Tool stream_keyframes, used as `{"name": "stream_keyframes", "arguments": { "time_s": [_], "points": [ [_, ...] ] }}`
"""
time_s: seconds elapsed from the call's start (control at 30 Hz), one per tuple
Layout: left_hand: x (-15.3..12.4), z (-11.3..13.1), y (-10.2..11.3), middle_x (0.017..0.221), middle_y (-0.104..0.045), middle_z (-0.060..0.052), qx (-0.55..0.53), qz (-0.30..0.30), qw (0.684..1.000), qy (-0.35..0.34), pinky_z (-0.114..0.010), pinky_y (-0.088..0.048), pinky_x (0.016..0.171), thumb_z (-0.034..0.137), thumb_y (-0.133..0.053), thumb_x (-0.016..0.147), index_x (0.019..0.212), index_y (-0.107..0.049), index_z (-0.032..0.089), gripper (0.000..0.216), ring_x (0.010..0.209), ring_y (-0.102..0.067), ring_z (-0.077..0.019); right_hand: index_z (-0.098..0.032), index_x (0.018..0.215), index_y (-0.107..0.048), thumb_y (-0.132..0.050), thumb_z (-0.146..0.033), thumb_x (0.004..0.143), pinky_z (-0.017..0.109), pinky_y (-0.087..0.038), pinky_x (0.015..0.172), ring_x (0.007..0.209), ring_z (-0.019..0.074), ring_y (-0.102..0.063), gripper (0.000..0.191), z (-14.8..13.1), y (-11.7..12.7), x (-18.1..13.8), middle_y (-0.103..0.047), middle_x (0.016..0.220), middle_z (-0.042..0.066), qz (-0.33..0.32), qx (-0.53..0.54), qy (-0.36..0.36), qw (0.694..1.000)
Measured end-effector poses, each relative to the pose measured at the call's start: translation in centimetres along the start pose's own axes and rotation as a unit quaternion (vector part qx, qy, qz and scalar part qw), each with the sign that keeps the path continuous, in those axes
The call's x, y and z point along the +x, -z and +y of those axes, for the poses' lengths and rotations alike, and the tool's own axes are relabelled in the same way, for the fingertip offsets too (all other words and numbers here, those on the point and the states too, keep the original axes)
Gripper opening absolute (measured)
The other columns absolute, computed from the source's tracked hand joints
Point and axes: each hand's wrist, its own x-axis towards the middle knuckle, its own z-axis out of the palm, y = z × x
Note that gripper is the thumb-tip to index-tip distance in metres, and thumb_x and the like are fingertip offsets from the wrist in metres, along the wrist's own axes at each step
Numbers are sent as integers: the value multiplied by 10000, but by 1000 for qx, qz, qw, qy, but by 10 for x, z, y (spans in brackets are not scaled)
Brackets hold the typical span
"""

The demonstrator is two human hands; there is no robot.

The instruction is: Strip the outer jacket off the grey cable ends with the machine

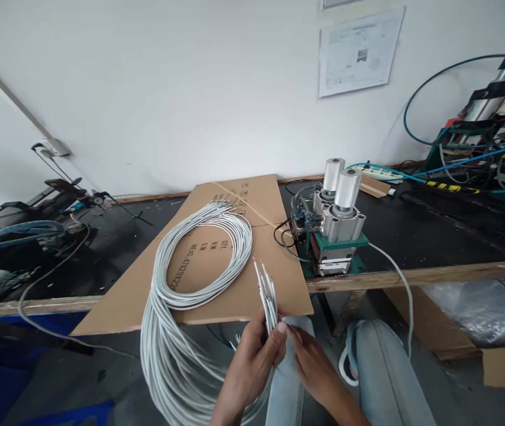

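A bundle of white cables (269, 299) stands up from my left hand (252, 355), which is closed around it with the thumb across the front. The cable ends point up and away, slightly fanned, with small coloured wire tips. Close against the bundle, my right hand (314, 364) has its fingers pressed together at its right side; the fingertips are partly hidden behind my left thumb. To the left, a large coil of white cables (158, 278) lies on a cardboard sheet (288, 284), and its loops hang over the front edge towards my lap.
A small press with two silver cylinders (339, 222) stands right of the cardboard on the black bench (447, 236). More machinery (487, 118) with hoses is at far right. Tubing and tools (22, 236) lie at left. A power strip (379, 173) sits near the wall.
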Motion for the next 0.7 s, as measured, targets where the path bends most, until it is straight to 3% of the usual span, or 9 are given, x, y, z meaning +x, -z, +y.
{"name": "stream_keyframes", "arguments": {
  "time_s": [0.1,0.17,0.2,0.3,0.37,0.47,0.6,0.7],
  "points": [
    [6,2,-1,655,-473,66,13,-2,1000,18,-218,-374,552,513,-654,916,1068,-628,128,414,557,-430,-99,-222,1227,-647,-394,-151,1003,333,-630,859,993,228,-759,345,-14,35,-19,-781,1081,96,4,59,-44,997],
    [8,2,-2,660,-525,44,16,-2,1000,22,-228,-416,591,522,-681,889,1044,-650,121,431,591,-485,-116,-280,1208,-654,-490,-268,1012,324,-618,864,969,224,-749,255,-30,48,-25,-769,1084,63,-9,191,-81,978],
    [8,2,-3,663,-550,32,15,-1,1000,20,-232,-435,613,518,-684,888,1034,-658,120,425,611,-509,-124,-291,1266,-629,-541,-314,990,316,-622,829,931,226,-748,291,-39,49,-26,-755,1110,70,-14,244,-80,966],
    [7,3,-7,692,-605,7,0,12,1000,15,-234,-474,650,489,-701,885,1003,-668,126,384,660,-550,-136,-243,1476,-447,-624,-409,914,239,-585,522,678,205,-717,613,-59,30,-20,-736,960,77,-9,324,-89,942],
    [4,4,-8,733,-615,-3,-13,22,999,24,-227,-489,615,498,-725,860,1008,-664,135,397,668,-559,-139,-195,1441,-476,-539,-446,955,231,-533,443,594,195,-675,551,-66,13,-15,-716,894,85,19,324,-96,941],
    [-4,7,-2,809,-624,-28,19,13,999,35,-223,-511,578,489,-726,862,1050,-654,144,400,692,-588,-152,-181,1294,-591,-421,-506,1015,248,-532,458,558,192,-650,461,-70,7,-9,-693,798,78,34,346,-92,933],
    [-12,8,13,839,-660,-52,70,-81,993,52,-249,-539,554,491,-618,946,1122,-649,151,384,599,-633,-148,-189,1188,-648,-459,-586,1007,291,-588,610,655,202,-690,475,-74,30,-2,-649,766,40,-4,436,-141,889],
    [-12,7,15,806,-664,-46,64,-94,992,49,-232,-502,488,520,-536,983,1117,-652,148,412,507,-612,-125,-183,1062,-683,-490,-611,987,276,-574,579,621,188,-668,475,-76,45,8,-604,702,10,-42,468,-133,873]
  ]
}}
